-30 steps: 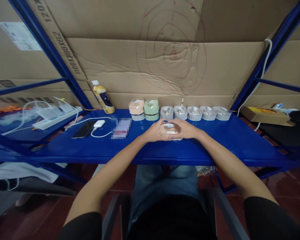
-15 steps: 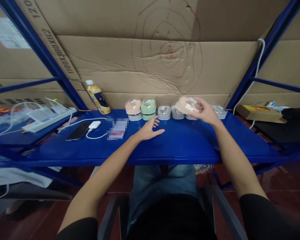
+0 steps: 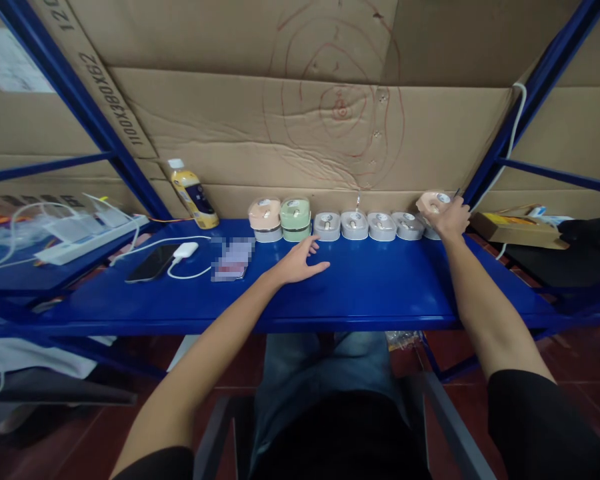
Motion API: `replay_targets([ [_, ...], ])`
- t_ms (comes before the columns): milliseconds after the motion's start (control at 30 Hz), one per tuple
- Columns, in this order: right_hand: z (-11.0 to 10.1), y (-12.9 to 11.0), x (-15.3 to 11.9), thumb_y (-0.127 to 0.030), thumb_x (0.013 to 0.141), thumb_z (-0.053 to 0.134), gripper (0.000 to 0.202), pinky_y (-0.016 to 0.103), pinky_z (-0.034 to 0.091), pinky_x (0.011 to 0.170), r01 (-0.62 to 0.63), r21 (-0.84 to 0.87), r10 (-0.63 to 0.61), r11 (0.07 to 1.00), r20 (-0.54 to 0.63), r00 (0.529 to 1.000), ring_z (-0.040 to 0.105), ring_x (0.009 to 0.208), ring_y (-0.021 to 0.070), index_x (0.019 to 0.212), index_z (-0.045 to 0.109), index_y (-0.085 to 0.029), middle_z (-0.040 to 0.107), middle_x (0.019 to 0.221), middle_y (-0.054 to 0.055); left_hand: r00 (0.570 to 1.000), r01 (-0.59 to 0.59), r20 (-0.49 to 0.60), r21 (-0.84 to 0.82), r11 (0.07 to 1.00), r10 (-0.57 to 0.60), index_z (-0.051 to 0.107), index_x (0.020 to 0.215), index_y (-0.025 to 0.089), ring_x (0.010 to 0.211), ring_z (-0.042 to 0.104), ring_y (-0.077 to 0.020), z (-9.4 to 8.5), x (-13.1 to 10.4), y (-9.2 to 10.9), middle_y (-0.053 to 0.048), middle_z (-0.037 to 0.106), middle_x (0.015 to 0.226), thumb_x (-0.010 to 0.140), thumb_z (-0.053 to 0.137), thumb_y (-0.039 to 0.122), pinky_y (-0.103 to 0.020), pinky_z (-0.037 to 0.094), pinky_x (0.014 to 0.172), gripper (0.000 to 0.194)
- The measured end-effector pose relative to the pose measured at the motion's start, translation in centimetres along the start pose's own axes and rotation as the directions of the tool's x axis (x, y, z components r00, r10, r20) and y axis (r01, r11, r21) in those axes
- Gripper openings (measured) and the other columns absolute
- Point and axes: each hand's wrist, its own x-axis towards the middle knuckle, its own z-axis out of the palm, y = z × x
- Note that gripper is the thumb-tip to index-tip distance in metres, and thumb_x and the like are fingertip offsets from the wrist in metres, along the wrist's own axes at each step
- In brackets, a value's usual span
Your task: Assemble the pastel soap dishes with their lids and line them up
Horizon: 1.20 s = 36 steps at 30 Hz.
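My right hand [image 3: 449, 217] is closed on a peach box [image 3: 430, 201] just above the rightmost grey box [image 3: 431, 230] at the back of the blue table. Whether the two boxes touch is hard to tell. More grey boxes [image 3: 355, 225] stand in a row to the left. At the row's left end, another peach box [image 3: 265, 213] and a green box [image 3: 295, 212] each sit on top of a lower box. My left hand [image 3: 300, 260] rests with fingers apart in front of the green box and the nearest grey one, holding nothing.
Left on the blue table [image 3: 360, 293] are a yellow bottle [image 3: 196, 199], a dark phone [image 3: 153, 263], a white charger [image 3: 185, 250] with its cable and a pixelated item [image 3: 233, 259]. Cardboard stands behind. A power strip [image 3: 90, 240] lies far left, an open carton [image 3: 520, 231] far right.
My right hand has carried the peach box to the right, from above the middle grey boxes to the rightmost one. My left hand has stayed almost where it was.
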Motion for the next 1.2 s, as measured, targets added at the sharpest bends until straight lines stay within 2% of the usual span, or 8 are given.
replay_targets([
  [133,0.2,-2.1,-1.2,-0.065,0.079,0.084,0.092,0.057,0.045,0.108,0.164,-0.021,-0.164,0.986,0.021,0.986,0.057,0.131,0.0436,0.146,0.053,-0.010,0.057,0.143,0.031,1.000,-0.015,-0.005,0.008,1.000,0.015,0.046,0.155,0.020,0.119,0.067,-0.0324,0.1,0.1,-0.3,-0.016,0.066,0.134,0.087,0.076,0.060,-0.054,0.057,0.107,0.085],
  [267,0.7,-3.1,-1.8,-0.066,0.081,0.082,0.090,0.061,0.044,0.108,0.150,-0.053,-0.150,0.987,0.015,0.989,0.056,0.132,0.0463,0.144,0.053,-0.010,0.056,0.141,0.030,1.000,-0.022,-0.003,0.023,1.000,0.022,0.046,0.154,0.020,0.119,0.068,-0.0321,0.1,0.1,-0.4,-0.015,0.066,0.133,0.087,0.076,0.060,-0.053,0.057,0.107,0.083],
  [433,1.3,-1.6,-1.0,-0.068,0.085,0.077,0.088,0.063,0.045,0.108,0.098,-0.052,-0.099,0.994,-0.008,0.995,0.056,0.133,0.0467,0.145,0.050,-0.011,0.054,0.141,0.030,1.000,-0.016,0.003,0.034,0.999,0.016,0.048,0.152,0.019,0.120,0.068,-0.0332,0.1,0.1,-0.5,-0.016,0.067,0.134,0.087,0.075,0.061,-0.054,0.058,0.107,0.082],
  [667,1.7,-0.4,-0.6,-0.068,0.081,0.081,0.088,0.065,0.043,0.110,0.080,-0.037,-0.081,0.996,-0.032,0.996,0.056,0.132,0.0477,0.142,0.052,-0.012,0.053,0.142,0.029,0.999,-0.034,0.001,0.044,0.998,0.034,0.050,0.149,0.019,0.119,0.069,-0.0334,0.1,0.1,-0.5,-0.016,0.068,0.132,0.087,0.075,0.061,-0.055,0.058,0.107,0.079],
  [833,1.8,0.7,-0.5,-0.060,0.087,0.079,0.079,0.062,0.041,0.113,0.023,-0.078,-0.026,0.997,-0.034,0.999,0.055,0.135,0.0453,0.145,0.051,-0.013,0.052,0.145,0.028,0.999,-0.037,0.013,0.059,0.998,0.036,0.051,0.149,0.019,0.120,0.069,-0.0331,0.0,0.1,-0.4,-0.016,0.068,0.133,0.088,0.074,0.061,-0.054,0.057,0.108,0.077],
  [1033,1.6,1.1,-0.8,-0.064,0.090,0.073,0.082,0.060,0.040,0.113,0.014,-0.083,-0.017,0.996,-0.025,1.000,0.054,0.134,0.0448,0.149,0.052,-0.013,0.053,0.147,0.030,0.999,-0.029,0.029,0.073,0.997,0.027,0.053,0.145,0.018,0.121,0.068,-0.0325,-0.2,0.0,-0.1,-0.016,0.068,0.133,0.089,0.072,0.061,-0.053,0.057,0.109,0.073],
  [1100,1.1,0.8,-1.1,-0.064,0.096,0.064,0.080,0.062,0.037,0.113,0.063,-0.098,-0.071,0.993,-0.075,0.995,0.049,0.139,0.0474,0.152,0.050,-0.009,0.048,0.152,0.034,0.999,-0.031,0.023,0.069,0.997,0.029,0.054,0.144,0.018,0.120,0.068,-0.0324,-0.1,0.0,-0.1,-0.016,0.068,0.133,0.089,0.073,0.060,-0.053,0.057,0.109,0.072],
  [1200,0.0,-0.1,-2.0,-0.054,0.101,0.058,0.074,0.063,0.031,0.117,0.297,-0.183,-0.319,0.937,-0.099,0.943,0.035,0.150,0.0486,0.153,0.047,-0.002,0.035,0.164,0.038,0.999,-0.039,0.013,0.064,0.997,0.038,0.055,0.141,0.018,0.119,0.069,-0.0322,-0.1,0.1,-0.2,-0.016,0.069,0.131,0.088,0.073,0.059,-0.053,0.057,0.108,0.070],
])
